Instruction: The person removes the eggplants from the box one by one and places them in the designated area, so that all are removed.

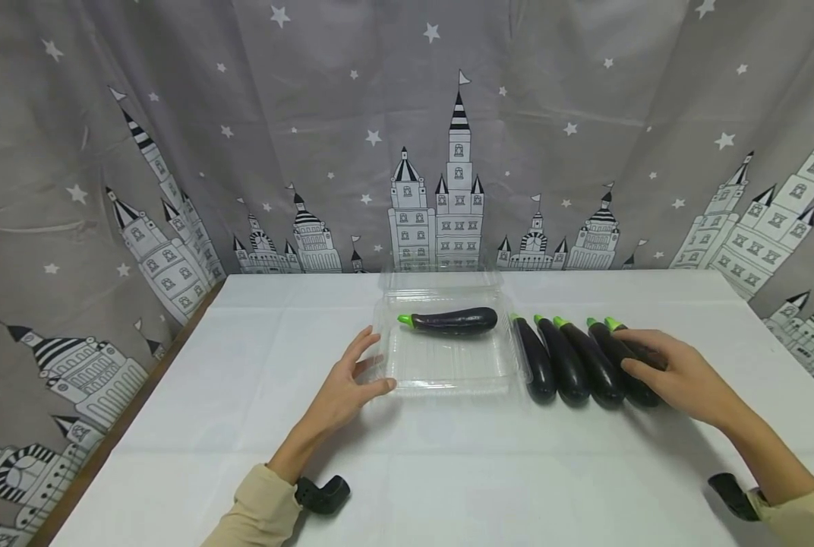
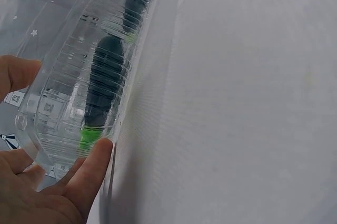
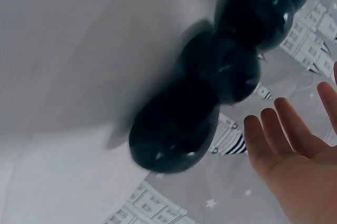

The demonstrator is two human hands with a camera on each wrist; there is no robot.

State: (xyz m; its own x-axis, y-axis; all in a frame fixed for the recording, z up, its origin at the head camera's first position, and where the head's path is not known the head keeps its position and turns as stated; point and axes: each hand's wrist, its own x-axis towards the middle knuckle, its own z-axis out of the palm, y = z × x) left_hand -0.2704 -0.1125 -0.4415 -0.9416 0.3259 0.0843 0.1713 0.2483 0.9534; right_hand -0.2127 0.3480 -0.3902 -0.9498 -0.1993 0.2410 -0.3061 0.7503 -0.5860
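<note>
A clear plastic clamshell box [image 1: 448, 372] lies with its lid raised at the back. Inside it, one eggplant [image 1: 455, 321] with a green stem end lies sideways. My left hand [image 1: 342, 387] touches the box's left side, thumb and fingers spread around the near corner. In the left wrist view its fingers [image 2: 92, 174] lie along the clear wall. To the right of the box, several eggplants [image 1: 571, 365] lie side by side, green ends away from me. Over the rightmost eggplant [image 1: 646, 353], partly covering it, hovers my right hand [image 1: 683, 376], fingers loosely extended without gripping it.
A white cloth covers the table [image 1: 448, 486], whose brown left edge [image 1: 127, 410] shows. Behind it hangs a grey curtain [image 1: 311, 114] printed with castles and stars. Black wrist devices [image 1: 321, 495] are worn on both forearms.
</note>
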